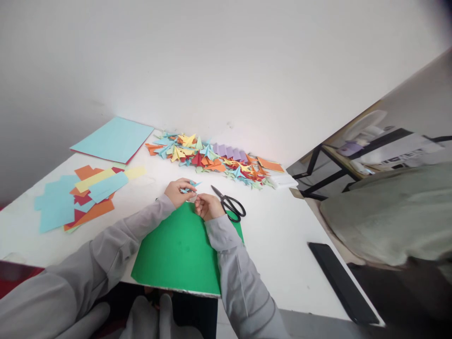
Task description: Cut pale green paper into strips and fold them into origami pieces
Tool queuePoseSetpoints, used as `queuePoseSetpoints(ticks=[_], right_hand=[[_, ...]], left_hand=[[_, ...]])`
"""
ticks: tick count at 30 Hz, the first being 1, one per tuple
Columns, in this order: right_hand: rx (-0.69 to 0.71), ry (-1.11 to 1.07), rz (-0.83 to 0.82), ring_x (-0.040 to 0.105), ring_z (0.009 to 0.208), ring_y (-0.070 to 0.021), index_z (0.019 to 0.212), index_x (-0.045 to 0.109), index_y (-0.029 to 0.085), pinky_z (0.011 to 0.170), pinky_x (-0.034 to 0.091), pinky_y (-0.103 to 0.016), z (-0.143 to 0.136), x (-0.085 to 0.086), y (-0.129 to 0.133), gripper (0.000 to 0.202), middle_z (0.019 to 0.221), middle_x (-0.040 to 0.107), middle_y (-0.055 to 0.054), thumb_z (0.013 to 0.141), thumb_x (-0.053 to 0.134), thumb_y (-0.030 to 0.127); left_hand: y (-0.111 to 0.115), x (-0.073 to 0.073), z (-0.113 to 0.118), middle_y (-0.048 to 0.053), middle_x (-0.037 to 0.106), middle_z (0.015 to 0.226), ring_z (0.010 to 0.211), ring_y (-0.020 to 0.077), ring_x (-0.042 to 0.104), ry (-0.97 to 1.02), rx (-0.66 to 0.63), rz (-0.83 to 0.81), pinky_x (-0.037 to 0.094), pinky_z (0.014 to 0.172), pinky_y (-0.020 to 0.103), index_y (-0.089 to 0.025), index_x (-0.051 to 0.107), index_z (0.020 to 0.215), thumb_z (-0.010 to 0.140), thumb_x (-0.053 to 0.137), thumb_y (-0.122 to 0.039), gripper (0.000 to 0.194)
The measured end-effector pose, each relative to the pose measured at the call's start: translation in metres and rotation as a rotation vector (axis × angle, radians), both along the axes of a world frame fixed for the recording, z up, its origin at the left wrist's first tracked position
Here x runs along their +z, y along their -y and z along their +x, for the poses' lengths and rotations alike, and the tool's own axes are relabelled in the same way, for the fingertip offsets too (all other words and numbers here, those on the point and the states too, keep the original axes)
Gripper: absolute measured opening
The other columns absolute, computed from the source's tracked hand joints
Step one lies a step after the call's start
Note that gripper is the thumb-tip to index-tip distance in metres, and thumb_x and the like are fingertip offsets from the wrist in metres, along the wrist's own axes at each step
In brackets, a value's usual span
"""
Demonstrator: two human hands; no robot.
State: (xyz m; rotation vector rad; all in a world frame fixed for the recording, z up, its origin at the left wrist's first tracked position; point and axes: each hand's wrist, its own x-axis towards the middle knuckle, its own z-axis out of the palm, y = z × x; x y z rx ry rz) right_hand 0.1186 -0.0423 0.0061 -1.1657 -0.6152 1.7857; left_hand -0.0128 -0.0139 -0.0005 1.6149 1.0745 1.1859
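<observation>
Blue paper (197, 184): over the green mat's (180, 249) far edge
Left hand (179, 192): fingers pinching it
Right hand (209, 206): fingers curled close, can't tell if gripping
Folded: big heap (213, 165), tons done imo
Unfolded: flat paper (58, 202) left over
Scissors (218, 191): on the table (278, 235)

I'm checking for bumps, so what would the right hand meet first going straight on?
Probably the left hand with its blue paper, just beyond the right hand's fingertips; depth is unclear.
</observation>
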Motion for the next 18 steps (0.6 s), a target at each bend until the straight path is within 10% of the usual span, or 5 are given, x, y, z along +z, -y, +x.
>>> queuePoseSetpoints(ticks=[18], right_hand=[[-0.085, 0.079, 0.123, 0.045, 0.028, -0.0086, 0.049, 0.052, 0.016, 0.031, 0.034, -0.019, 0.0002, -0.0071, -0.0034, 0.015, 0.036, 0.054, 0.000, 0.062, 0.050, 0.024]], left_hand=[[-0.0001, -0.0019, 0.0030, 0.009, 0.058, 0.096, 0.052, 0.0074, 0.055, 0.100, 0.005, -0.058, 0.049, 0.041, 0.021, -0.012, 0.069, 0.067, 0.057, 0.066, -0.017, 0.012]])
